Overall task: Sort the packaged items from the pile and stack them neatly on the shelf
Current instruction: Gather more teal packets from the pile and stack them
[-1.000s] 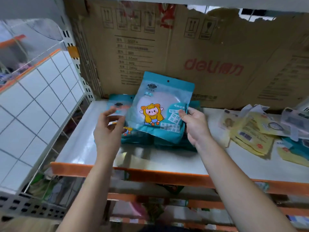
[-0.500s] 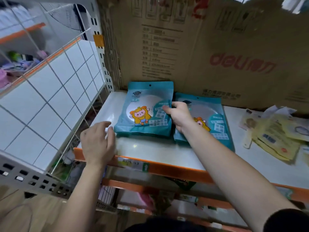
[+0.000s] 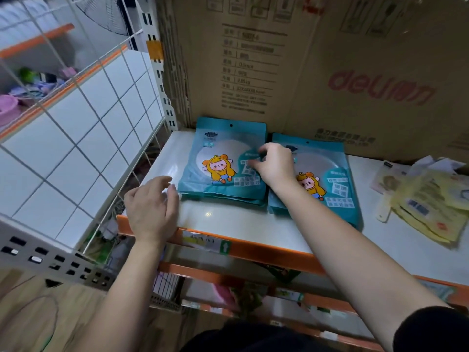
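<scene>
Seemingly squares the left stack of teal mirror packets [image 3: 218, 158] at the foot of the deli cardboard box [image 3: 304, 72] against its twin stack [image 3: 332, 191], right hand [image 3: 275, 165] curled on top, pinch or press unclear, left hand [image 3: 152, 207] loose, apart, farther from the box

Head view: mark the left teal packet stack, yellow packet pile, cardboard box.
left teal packet stack [image 3: 218, 169], head view, cartoon figure
yellow packet pile [image 3: 426, 200], head view, top packet
cardboard box [image 3: 304, 72], head view, front panel
</scene>
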Action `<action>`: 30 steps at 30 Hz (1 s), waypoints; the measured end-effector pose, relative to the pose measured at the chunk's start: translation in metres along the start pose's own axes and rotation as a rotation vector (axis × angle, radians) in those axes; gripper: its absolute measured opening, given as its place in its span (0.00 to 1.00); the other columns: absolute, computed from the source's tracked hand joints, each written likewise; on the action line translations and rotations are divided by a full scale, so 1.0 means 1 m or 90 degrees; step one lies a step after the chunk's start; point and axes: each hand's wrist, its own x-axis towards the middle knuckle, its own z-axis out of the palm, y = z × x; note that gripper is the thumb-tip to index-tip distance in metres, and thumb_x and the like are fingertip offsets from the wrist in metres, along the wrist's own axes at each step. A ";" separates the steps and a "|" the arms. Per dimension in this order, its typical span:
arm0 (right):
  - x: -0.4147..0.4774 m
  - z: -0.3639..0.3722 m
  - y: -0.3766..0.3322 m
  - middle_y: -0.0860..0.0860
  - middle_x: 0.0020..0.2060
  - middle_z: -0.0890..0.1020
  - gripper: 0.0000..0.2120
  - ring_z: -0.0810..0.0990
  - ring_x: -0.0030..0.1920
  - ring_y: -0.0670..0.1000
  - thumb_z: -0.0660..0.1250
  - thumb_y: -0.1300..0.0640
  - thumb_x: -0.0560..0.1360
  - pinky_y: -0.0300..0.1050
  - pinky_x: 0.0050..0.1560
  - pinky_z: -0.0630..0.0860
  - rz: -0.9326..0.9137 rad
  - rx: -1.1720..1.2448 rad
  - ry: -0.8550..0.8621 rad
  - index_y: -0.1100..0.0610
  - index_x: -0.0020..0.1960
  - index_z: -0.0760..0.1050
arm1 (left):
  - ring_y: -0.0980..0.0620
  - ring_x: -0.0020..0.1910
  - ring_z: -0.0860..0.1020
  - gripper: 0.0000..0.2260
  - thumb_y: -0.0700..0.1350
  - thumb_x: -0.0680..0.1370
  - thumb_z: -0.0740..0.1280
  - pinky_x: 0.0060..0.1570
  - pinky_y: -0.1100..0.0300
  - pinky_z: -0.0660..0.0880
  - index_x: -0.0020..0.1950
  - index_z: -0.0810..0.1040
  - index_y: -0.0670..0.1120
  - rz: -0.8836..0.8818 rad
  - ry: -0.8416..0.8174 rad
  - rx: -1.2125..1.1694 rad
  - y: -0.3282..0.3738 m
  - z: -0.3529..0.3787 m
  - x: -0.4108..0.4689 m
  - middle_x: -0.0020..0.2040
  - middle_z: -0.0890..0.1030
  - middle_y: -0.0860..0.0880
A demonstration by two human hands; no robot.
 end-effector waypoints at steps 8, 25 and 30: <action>-0.005 -0.024 0.008 0.52 0.46 0.85 0.09 0.82 0.48 0.51 0.72 0.54 0.73 0.44 0.50 0.78 0.049 0.099 -0.020 0.57 0.52 0.84 | 0.44 0.57 0.78 0.20 0.53 0.79 0.54 0.58 0.48 0.63 0.60 0.78 0.45 0.004 -0.047 -0.007 0.006 -0.001 0.005 0.58 0.81 0.46; -0.116 -0.177 0.187 0.46 0.42 0.82 0.06 0.78 0.41 0.41 0.69 0.59 0.76 0.34 0.44 0.72 0.209 0.237 0.258 0.56 0.52 0.82 | 0.40 0.52 0.78 0.19 0.54 0.80 0.55 0.54 0.46 0.68 0.60 0.77 0.45 0.411 -0.203 -0.105 0.258 0.074 -0.032 0.56 0.79 0.45; -0.158 -0.238 0.252 0.44 0.41 0.81 0.06 0.78 0.40 0.37 0.68 0.57 0.77 0.33 0.42 0.74 0.238 0.175 0.308 0.55 0.53 0.81 | 0.41 0.52 0.77 0.19 0.55 0.81 0.54 0.54 0.46 0.68 0.60 0.77 0.46 0.498 -0.260 -0.137 0.342 0.093 -0.086 0.57 0.79 0.46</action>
